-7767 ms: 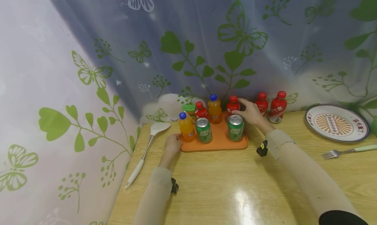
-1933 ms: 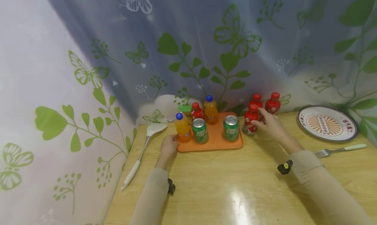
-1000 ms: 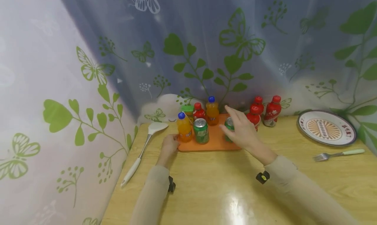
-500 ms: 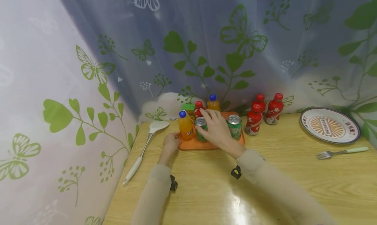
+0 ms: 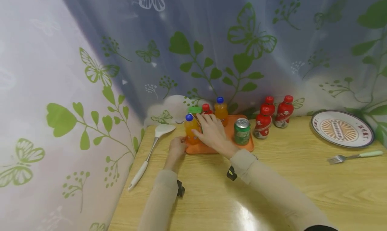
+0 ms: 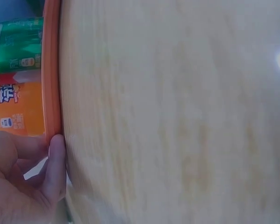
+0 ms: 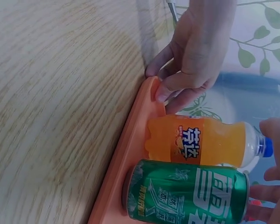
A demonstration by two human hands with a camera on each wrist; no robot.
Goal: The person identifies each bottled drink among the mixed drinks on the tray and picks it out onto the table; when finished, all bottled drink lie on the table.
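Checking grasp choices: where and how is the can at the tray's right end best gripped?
Probably grip the green can around its upper sides, from the near edge of the orange tray: it stands upright and cylindrical, with a red bottle close on its right.

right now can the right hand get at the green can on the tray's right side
Probably yes: that green can stands upright, top uncovered, close to the right hand; the left hand is out of the way, pinching the left corner of the orange tray.
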